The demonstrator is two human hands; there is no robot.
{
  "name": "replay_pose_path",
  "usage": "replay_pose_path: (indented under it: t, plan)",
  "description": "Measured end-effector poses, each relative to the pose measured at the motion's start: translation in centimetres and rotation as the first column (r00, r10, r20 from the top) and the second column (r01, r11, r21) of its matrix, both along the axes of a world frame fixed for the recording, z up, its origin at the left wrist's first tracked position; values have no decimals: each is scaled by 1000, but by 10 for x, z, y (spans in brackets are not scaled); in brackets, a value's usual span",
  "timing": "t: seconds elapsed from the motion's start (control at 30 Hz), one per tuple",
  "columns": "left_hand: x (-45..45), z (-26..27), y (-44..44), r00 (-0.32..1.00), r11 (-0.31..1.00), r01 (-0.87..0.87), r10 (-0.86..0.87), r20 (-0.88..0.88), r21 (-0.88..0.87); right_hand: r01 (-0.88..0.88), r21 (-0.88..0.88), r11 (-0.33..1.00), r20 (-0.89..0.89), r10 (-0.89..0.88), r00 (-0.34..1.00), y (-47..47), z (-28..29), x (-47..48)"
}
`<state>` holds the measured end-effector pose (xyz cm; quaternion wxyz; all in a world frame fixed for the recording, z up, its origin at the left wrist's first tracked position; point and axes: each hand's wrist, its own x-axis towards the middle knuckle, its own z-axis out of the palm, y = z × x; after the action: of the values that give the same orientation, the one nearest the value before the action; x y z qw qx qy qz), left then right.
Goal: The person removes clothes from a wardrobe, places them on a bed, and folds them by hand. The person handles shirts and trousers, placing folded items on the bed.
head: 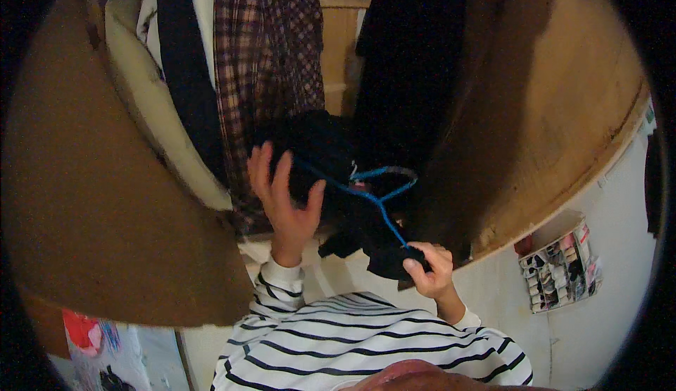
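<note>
A blue clothes hanger [388,216] lies across a black garment [348,227] in front of my body, its hook pointing to the right. Between thumb and fingers, my right hand [433,269] grips the hanger's near end together with the black cloth. My left hand [288,195] is spread, fingers apart, beside the far part of the garment; whether it touches the cloth I cannot tell. A small pinkish patch, perhaps a label, shows near the middle of the hanger.
Plaid clothing [253,63], a cream garment [169,127] and dark clothes [409,63] hang in a wooden wardrobe. Its brown panels [121,206] stand left and right [570,111]. A compartment box with small items [560,269] is at the lower right.
</note>
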<state>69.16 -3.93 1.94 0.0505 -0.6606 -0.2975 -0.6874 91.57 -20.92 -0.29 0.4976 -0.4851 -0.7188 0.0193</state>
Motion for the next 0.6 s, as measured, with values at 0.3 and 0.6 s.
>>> replay_pose_path:
  t: [0.3,0.6]
  plan:
    - [-3,-15,-116,974,1000,18,-17,-224,2,-311,-71,948,-29,309,950,-123,6,66]
    - [-49,-13,-236,941,979,-201,180,-285,-46,-616,-183,766,-136,601,788,-172,25,72]
